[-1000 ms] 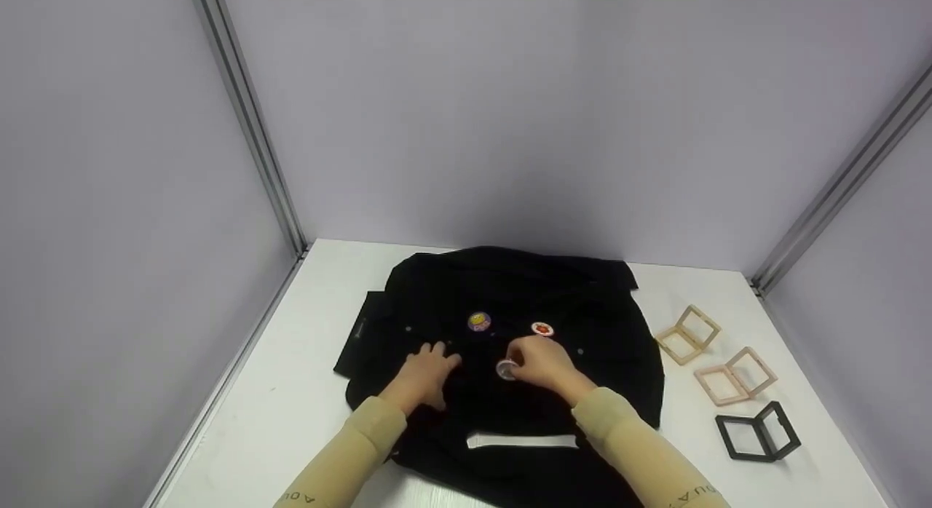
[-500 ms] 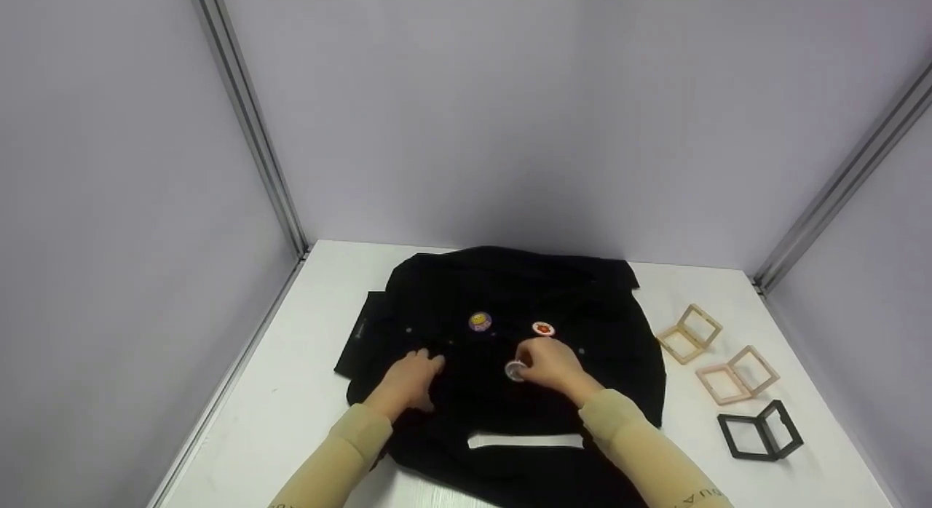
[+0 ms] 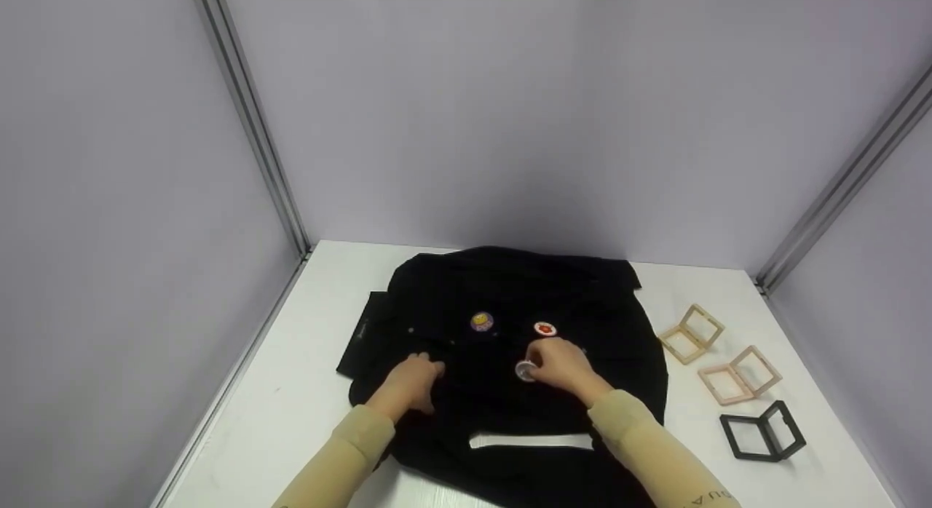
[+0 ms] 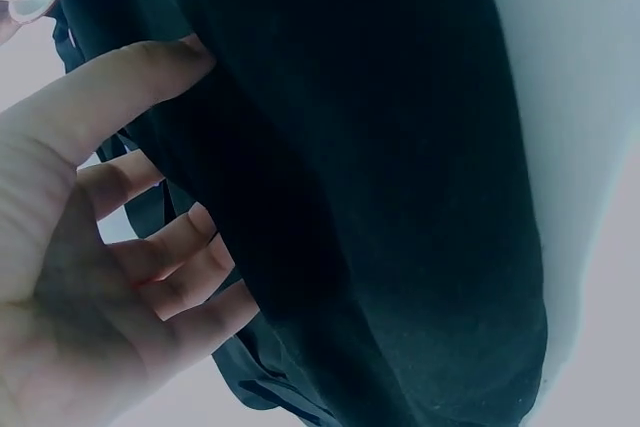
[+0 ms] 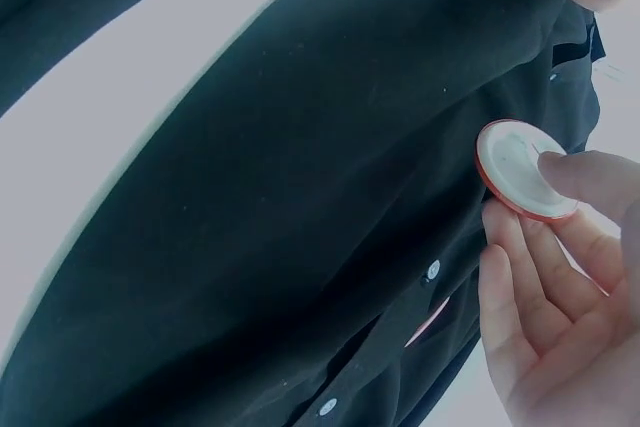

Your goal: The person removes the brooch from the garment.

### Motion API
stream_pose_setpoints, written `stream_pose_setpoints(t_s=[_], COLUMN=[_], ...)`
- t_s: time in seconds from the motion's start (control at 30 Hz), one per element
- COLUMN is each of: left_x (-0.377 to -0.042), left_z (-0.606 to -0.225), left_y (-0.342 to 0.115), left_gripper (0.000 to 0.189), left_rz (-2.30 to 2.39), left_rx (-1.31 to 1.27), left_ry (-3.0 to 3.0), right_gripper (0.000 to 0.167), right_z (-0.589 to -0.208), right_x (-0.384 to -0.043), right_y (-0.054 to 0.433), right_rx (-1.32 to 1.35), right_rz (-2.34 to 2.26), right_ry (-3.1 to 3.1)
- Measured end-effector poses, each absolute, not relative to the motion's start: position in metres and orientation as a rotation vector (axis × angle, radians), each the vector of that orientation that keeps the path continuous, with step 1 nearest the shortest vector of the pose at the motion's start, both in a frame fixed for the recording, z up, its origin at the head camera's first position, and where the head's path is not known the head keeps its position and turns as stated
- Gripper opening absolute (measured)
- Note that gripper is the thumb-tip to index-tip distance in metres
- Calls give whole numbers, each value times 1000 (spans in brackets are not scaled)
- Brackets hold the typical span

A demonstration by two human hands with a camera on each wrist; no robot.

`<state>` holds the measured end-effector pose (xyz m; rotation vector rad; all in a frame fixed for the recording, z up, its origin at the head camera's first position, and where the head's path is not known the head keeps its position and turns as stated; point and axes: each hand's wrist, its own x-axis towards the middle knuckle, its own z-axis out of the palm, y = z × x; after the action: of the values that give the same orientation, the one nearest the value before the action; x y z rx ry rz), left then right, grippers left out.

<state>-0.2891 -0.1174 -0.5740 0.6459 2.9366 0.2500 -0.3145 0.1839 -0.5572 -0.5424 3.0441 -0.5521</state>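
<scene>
A black button-up garment point(image 3: 510, 406) lies spread on the white table. Between thumb and fingers my right hand point(image 3: 561, 362) pinches a round pin badge point(image 5: 518, 169); its pale back and red rim face the right wrist camera. Over the left part of the cloth is my left hand point(image 3: 409, 383), its thumb and fingertips touching the fabric point(image 4: 380, 197) with a gap between them. Two other badges sit on the garment: a purple one with a yellow face point(image 3: 481, 321) and a white one with a red design point(image 3: 545, 329), just beyond the right hand.
Three small hinged frames stand unfolded at the right: a yellowish one point(image 3: 683, 346), a pinkish one point(image 3: 722, 385) and a black one point(image 3: 750, 458). Grey-white panels enclose the table point(image 3: 269, 421) at the back and sides. Small pale buttons point(image 5: 432, 270) dot the garment.
My right hand has shifted slightly to the right with the badge. The left hand moved left and toward me at first, then stayed nearly still.
</scene>
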Motion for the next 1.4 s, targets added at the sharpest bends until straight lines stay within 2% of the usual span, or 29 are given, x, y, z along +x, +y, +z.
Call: stream_pose_setpoints(t_s=[1.4], left_x=[-288], left_z=[-577], left_y=[-121], left_gripper=[60], left_rz=[274], left_rx=[618], left_ry=[2916], right_gripper=[14], right_z=[-547], right_x=[-331], right_y=[270], right_rx=[-417], right_rz=[-430], right_ry=[3089])
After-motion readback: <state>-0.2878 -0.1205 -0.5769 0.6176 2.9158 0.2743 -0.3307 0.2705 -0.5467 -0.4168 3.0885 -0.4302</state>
